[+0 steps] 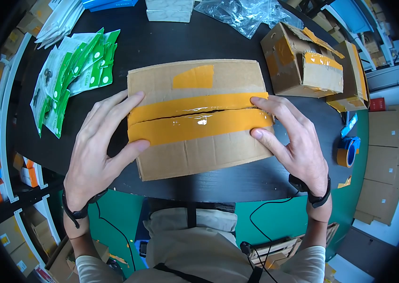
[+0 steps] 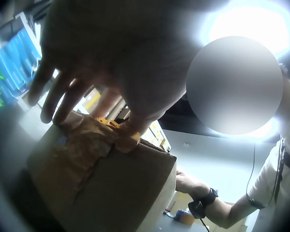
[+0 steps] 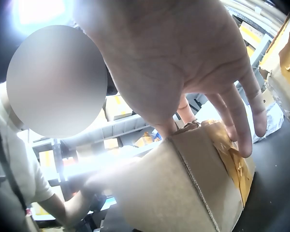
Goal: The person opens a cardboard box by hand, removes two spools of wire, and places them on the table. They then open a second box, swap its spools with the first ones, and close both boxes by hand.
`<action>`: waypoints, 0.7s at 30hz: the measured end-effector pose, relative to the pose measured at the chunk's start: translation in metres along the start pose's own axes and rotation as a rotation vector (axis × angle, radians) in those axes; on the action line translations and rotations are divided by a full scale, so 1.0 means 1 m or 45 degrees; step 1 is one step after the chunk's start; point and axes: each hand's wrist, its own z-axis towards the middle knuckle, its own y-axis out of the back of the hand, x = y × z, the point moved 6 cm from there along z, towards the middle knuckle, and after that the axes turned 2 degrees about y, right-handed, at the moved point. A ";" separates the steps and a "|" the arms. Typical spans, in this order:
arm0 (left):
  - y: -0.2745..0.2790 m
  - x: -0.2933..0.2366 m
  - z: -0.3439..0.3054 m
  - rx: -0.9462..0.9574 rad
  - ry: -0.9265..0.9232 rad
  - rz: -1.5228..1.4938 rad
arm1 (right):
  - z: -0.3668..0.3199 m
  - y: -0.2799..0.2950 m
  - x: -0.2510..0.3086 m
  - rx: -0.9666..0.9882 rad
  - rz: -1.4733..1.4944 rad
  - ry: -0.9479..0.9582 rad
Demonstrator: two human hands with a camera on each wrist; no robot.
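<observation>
Your cardboard box (image 1: 204, 158) sits mid-table on the dark table (image 1: 176, 47), flaps down, a dark slit (image 1: 190, 113) running between 2 orange tape bands (image 1: 195, 129). Left hand (image 1: 98, 144): fingers spread, mostly straight, thumb and index resting on the left end. Right hand (image 1: 298, 139): same at the right end, thumb and index apart, rest stretched down the side. No pinch visible on either.

Handling guess: light-to-moderate, walls fairly stiff, flaps bendy along the slit, tape slick. Best hold: 2 palms flat on the ends, low; don't lift by flaps.

Hard to see: contents and underside hidden, so weight's uncertain. Your outer left fingertips drop out of sight in the head view; left wrist view's dim, right wrist view has glare over the box.
</observation>
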 end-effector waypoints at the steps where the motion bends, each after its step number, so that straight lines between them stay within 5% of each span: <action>1: 0.000 -0.001 0.000 -0.022 -0.028 0.010 | 0.000 0.001 0.001 0.027 0.029 -0.026; 21: -0.002 -0.006 0.001 -0.013 0.049 -0.182 | 0.000 -0.004 -0.004 0.173 0.223 -0.162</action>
